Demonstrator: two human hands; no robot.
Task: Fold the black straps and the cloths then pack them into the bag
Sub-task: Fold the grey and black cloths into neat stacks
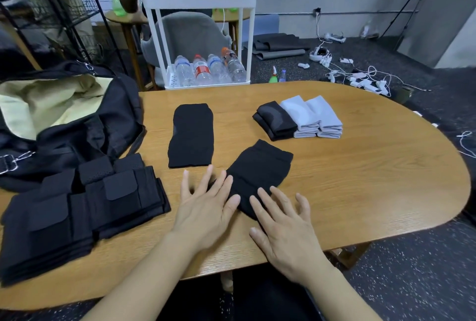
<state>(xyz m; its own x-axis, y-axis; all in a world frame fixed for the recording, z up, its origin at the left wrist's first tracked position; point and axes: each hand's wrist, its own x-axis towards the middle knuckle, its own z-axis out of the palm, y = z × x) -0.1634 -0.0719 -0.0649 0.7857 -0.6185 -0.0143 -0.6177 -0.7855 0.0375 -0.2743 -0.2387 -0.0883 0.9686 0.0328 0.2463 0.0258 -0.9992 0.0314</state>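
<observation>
Both hands lay flat and spread, gripping nothing: my left hand point(206, 207) just touched the near-left edge of the black cloth point(257, 168), right hand point(286, 228) on its near end, long axis running away to the right.

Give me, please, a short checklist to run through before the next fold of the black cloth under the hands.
1. Left hand flat on the black cloth, fingers straight: ok.
2. Right hand flat on the same cloth: ok.
3. Cloth lies fully on the wooden table: ok.
4. Second black cloth lies apart from it: ok.
5. Black bag stands open to receive items: ok.
6. Cloth free of creases under the palms: cannot tell.
</observation>
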